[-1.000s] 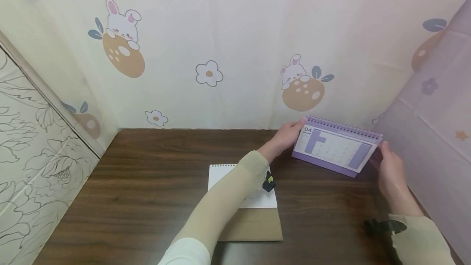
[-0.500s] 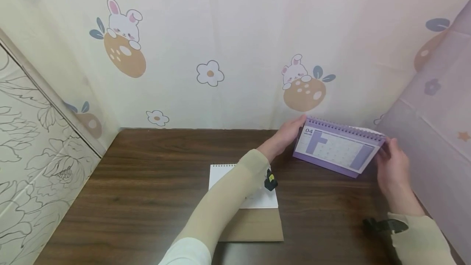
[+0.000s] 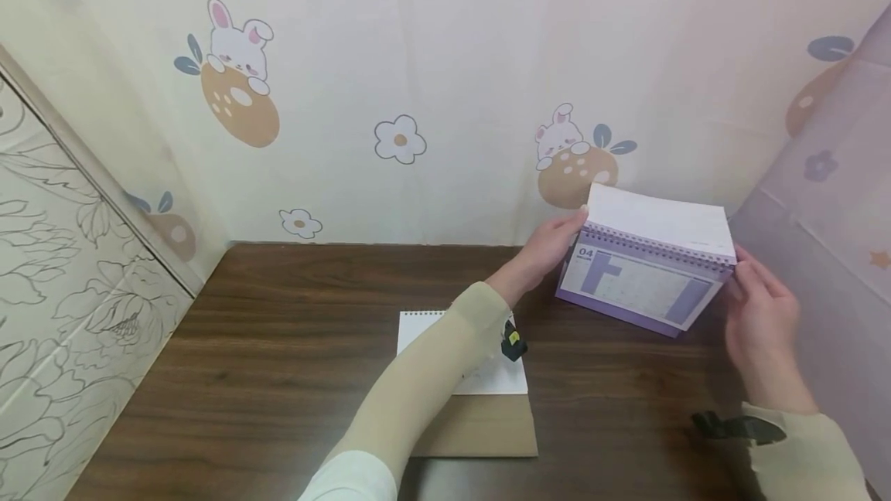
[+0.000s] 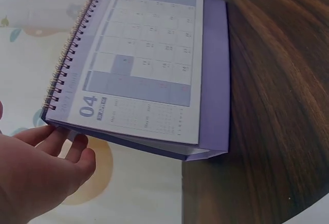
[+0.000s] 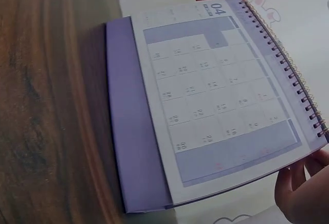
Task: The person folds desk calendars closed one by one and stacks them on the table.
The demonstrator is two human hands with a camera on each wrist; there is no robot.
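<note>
A purple spiral-bound desk calendar [image 3: 626, 281] stands angled near the back right, its April page facing forward. Above its spiral rises a blank white sheet [image 3: 657, 215]. My left hand [image 3: 539, 253] holds the upper left corner; in the left wrist view its fingers [image 4: 51, 139] reach behind the cover's edge. At the opposite end my right hand [image 3: 766, 315] grips the right edge near the spiral. Its fingers [image 5: 295, 175] curl under that edge in the right wrist view. The calendar's back is hidden in the head view.
A smaller calendar [image 3: 497, 377] with white pages and a brown base lies on the dark wood table [image 3: 292, 377], partly under my left forearm. A patterned curtain [image 3: 466, 83] hangs behind the table, and a purple-tinted panel [image 3: 835, 238] borders the right.
The blank white sheet has come up from behind the spiral and now stands above it. My right hand has moved slightly right and turned; my left hand has risen slightly at the corner.
</note>
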